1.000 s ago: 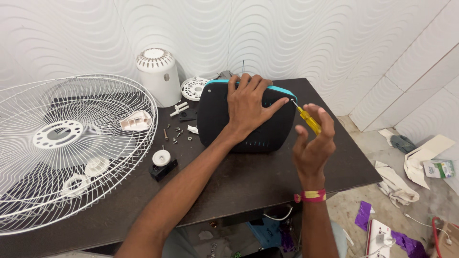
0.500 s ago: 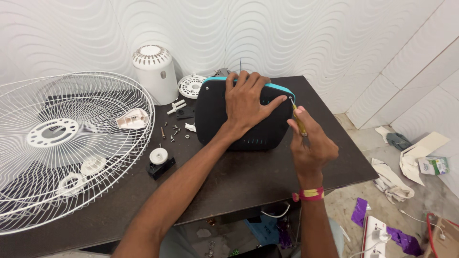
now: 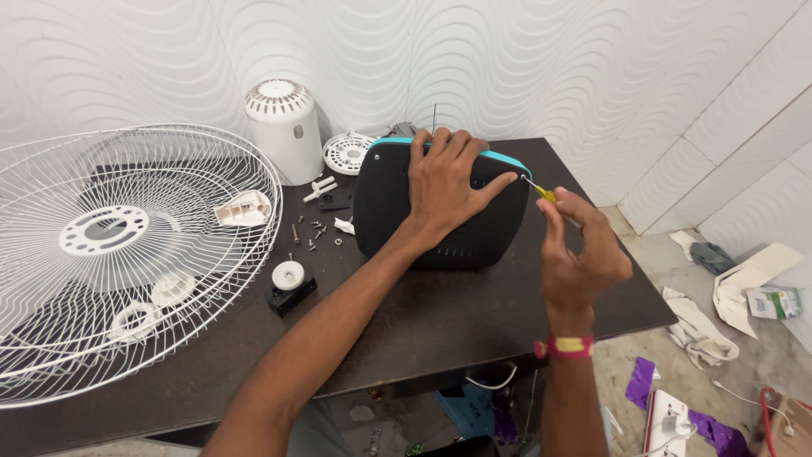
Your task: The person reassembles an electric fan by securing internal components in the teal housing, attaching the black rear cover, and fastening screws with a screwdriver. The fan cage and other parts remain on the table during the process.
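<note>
Two hands on one black casing (image 3: 440, 222) near the table's (image 3: 440, 326) far edge.
Left hand (image 3: 448, 182) lies flat — fingers spread, steadying it; right hand (image 3: 579, 254) pinches a yellow screwdriver (image 3: 541, 193) at its side.

A white wall panelled with raised wavy ripples (image 3: 474, 59) runs behind the dark brown rectangular tabletop (image 3: 440, 322). To the right, the wall turns into plain white panels set with diagonal seams (image 3: 744, 127). Below and to the right, a dusty grey concrete floor (image 3: 677, 355) shows past the table's edge. Crumpled white cloths (image 3: 694, 326) lie there, with scraps of purple paper (image 3: 641, 382) nearer the bottom edge and a torn piece of pale cardboard (image 3: 753, 279) further right. The light is even and soft, leaving only faint shadows on the table.
</note>
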